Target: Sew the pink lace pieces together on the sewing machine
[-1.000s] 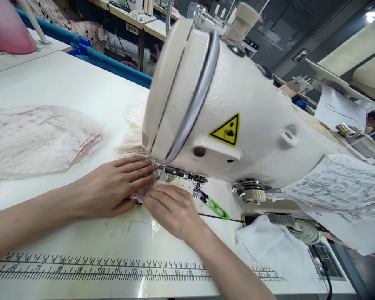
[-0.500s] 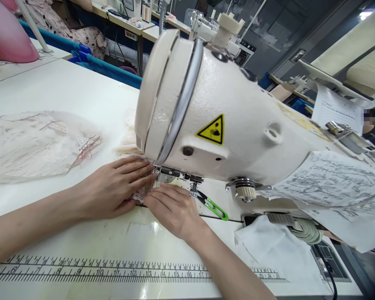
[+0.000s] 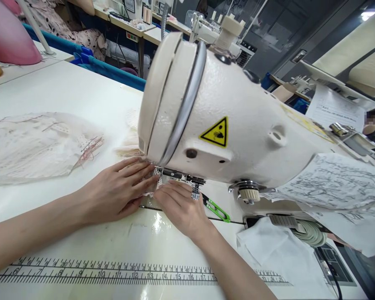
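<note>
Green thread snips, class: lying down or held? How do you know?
Lying down: the green thread snips rest on the sewing machine's bed, beside the right hand, which is not gripping them.

White worktable [image 3: 68, 89], ruler scale [image 3: 118, 273] along its front edge, bearing sewing machine [image 3: 250, 112], sheer pale fabric [image 3: 34, 146] and white cloth [image 3: 275, 246].

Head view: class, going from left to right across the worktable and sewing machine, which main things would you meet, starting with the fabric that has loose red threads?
Pale sheer fabric with red threads → left hand → right hand → green-handled snips → cream knob → paper with dark scribbled lines.
</note>
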`<action>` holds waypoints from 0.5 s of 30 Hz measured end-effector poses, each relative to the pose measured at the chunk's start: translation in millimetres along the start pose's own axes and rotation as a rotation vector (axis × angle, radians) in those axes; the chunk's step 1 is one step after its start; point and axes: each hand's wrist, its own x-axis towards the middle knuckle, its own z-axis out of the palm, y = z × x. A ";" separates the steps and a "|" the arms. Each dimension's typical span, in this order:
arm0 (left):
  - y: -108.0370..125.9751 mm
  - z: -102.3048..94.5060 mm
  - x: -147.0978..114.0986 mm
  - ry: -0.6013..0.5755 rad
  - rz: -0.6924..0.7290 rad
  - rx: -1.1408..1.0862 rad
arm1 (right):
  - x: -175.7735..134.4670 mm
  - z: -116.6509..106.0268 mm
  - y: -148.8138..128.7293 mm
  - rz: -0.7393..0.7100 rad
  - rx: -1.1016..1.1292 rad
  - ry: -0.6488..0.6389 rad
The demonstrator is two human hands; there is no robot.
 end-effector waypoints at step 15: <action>6.6 -1.9 1.8 0.017 -0.013 0.028 | 0.5 -8.9 1.5 0.123 -0.102 0.065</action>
